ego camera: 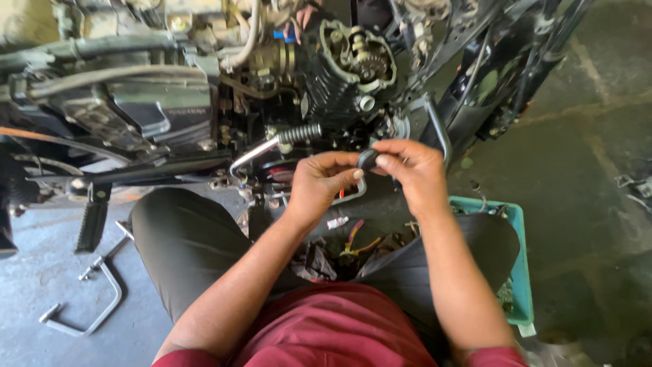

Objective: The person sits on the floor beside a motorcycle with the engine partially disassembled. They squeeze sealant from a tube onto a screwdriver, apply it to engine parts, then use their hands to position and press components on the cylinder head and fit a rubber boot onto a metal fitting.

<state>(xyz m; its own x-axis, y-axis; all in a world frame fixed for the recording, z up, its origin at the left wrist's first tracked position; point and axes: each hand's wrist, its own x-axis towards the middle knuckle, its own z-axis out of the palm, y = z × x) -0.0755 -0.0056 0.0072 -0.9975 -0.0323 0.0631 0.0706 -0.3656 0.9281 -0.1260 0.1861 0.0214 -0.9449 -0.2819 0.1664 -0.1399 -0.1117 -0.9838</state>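
A: How far along does the work stand?

B: The motorcycle engine (350, 68) ahead of me is already stripped: its side cover is off and the gears (367, 62) lie bare. The footrest bar (261, 149) still juts out near my knees, and a loose metal bracket (85, 306) lies on the floor at near left. Reassembly looks wholly undone, as I judge it.

A: And your fingers?

B: Both sets are narrow, pinched on one small black part (367, 159), held between my hands just in front of the engine. My left hand (319, 180) grips its left side with thumb and forefinger; my right hand (411, 170) closes on its right side.

A: What else is near?

B: A teal tray (517, 272) at my right knee, and pliers (356, 241) between my legs.
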